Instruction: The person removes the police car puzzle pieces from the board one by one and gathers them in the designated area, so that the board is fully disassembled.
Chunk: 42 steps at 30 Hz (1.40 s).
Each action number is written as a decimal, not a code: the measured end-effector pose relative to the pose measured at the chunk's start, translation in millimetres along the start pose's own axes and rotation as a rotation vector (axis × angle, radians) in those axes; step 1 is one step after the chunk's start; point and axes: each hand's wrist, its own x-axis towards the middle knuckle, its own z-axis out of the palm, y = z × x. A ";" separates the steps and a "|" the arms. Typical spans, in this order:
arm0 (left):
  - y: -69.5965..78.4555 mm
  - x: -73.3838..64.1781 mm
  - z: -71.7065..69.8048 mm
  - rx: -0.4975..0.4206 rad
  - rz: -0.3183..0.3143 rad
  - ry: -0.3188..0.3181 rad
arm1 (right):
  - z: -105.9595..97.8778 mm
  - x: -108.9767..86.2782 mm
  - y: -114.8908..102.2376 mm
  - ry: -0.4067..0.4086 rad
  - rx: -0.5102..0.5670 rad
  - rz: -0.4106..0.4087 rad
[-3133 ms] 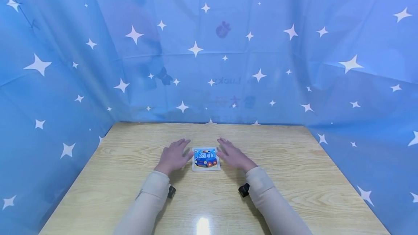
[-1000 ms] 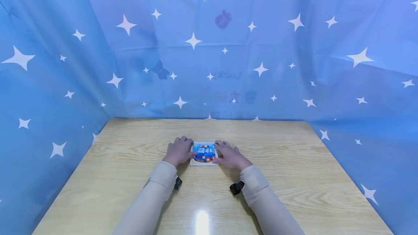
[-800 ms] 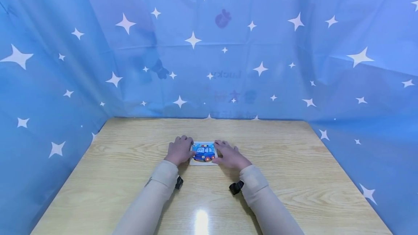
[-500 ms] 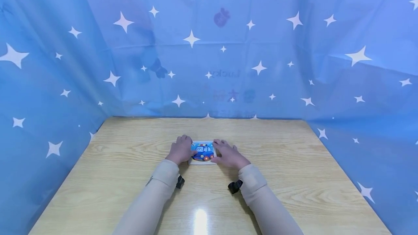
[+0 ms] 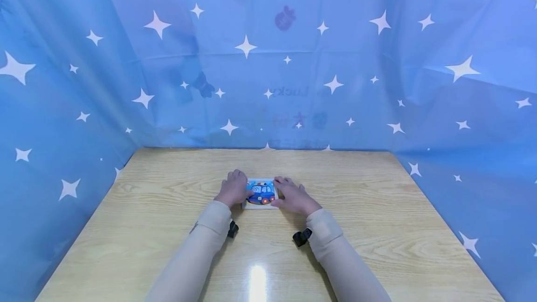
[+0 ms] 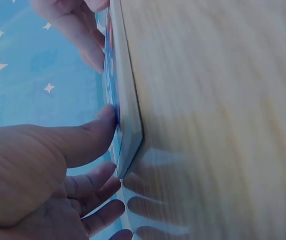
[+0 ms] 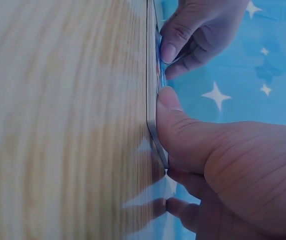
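Head view: the picture board shows a car stretched crosswise, facing left.

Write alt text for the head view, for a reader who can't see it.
A person's bare left grip and right grip hold opposite sides of a flat white-bordered panel, printed with a blue cartoon car, on a light wood-grain table. Pale fabric sleeves show below; a blue fabric curtain with white four-pointed stars hangs behind.
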 end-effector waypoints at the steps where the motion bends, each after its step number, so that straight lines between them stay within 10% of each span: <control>1: -0.1 0.1 -0.7 -0.005 -0.003 -0.003 | -0.1 -0.1 -0.1 0.004 0.003 -0.003; 29: 15.0 -7.6 -5.5 0.188 -0.007 0.091 | -2.2 0.4 -3.4 0.009 -0.013 -0.022; 42: 10.9 4.4 0.2 0.158 -0.043 0.006 | -0.4 -1.9 -0.5 0.008 -0.024 -0.024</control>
